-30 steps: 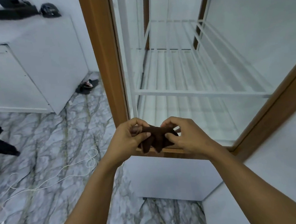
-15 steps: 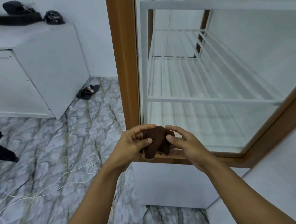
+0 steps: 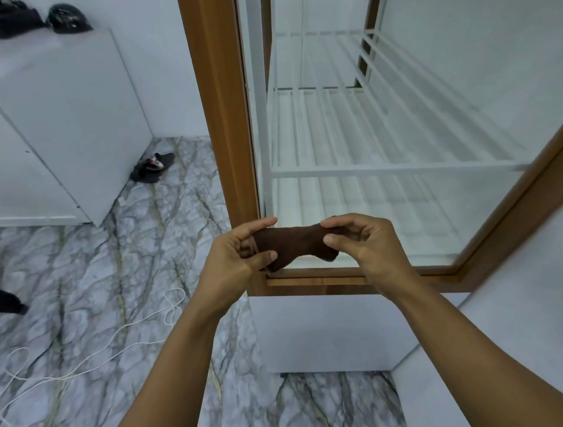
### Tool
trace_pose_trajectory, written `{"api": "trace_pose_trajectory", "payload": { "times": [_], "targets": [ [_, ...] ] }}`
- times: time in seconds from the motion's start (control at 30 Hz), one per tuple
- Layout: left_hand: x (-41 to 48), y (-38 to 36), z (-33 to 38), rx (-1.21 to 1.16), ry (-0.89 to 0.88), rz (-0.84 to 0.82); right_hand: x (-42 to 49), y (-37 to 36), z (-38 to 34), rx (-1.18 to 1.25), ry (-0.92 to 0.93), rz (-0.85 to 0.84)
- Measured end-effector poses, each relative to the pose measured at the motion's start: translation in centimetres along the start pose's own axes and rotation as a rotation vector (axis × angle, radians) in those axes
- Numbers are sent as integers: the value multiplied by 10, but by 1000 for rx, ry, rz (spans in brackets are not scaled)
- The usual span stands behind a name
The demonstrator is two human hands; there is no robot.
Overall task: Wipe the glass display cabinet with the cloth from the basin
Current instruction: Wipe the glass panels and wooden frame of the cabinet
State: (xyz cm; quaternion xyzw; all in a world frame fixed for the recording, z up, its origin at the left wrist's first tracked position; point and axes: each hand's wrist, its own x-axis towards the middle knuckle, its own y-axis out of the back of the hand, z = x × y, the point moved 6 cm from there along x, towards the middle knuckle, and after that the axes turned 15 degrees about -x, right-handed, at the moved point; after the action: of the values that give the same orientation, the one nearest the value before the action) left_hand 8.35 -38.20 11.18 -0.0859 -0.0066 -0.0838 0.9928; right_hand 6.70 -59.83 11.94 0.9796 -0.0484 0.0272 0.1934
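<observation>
Both hands, left hand (image 3: pixel 242 251) and right hand (image 3: pixel 362 243), pinch the dark brown cloth (image 3: pixel 295 246) stretched between them at frame centre, before the wood-framed glass display cabinet (image 3: pixel 435 112). Step: readying cloth; next, press it onto glass.

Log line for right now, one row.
left hand: pinches cloth end | right hand: pinches other end | cloth: held before display cabinet lower corner

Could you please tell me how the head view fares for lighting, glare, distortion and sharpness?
Head view: soft, even light with only faint shadows; no strong glare on the glass, and the shelves read clearly through it; wide-angle distortion makes the cabinet frame lean; the cloth, left hand and right hand are sharp, with no motion blur.
</observation>
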Motion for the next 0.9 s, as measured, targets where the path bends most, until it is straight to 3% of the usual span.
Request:
{"api": "trace_pose_trajectory", "payload": {
  "times": [0.1,0.27,0.4,0.67,0.9],
  "targets": [
    [0,1,-1,82,-11,34,0,0,1,-12,4,-33],
    [6,3,-1,365,-92,91,0,5,-6,-334,23,27],
    [5,-3,11,529,-206,62,0,9,-14,-432,99,66],
    [3,-13,14,353,-55,71,2,10,-18,-376,66,96],
    [4,-28,22,333,-98,156,-4,10,-38,-458,140,241]
  ]
}}
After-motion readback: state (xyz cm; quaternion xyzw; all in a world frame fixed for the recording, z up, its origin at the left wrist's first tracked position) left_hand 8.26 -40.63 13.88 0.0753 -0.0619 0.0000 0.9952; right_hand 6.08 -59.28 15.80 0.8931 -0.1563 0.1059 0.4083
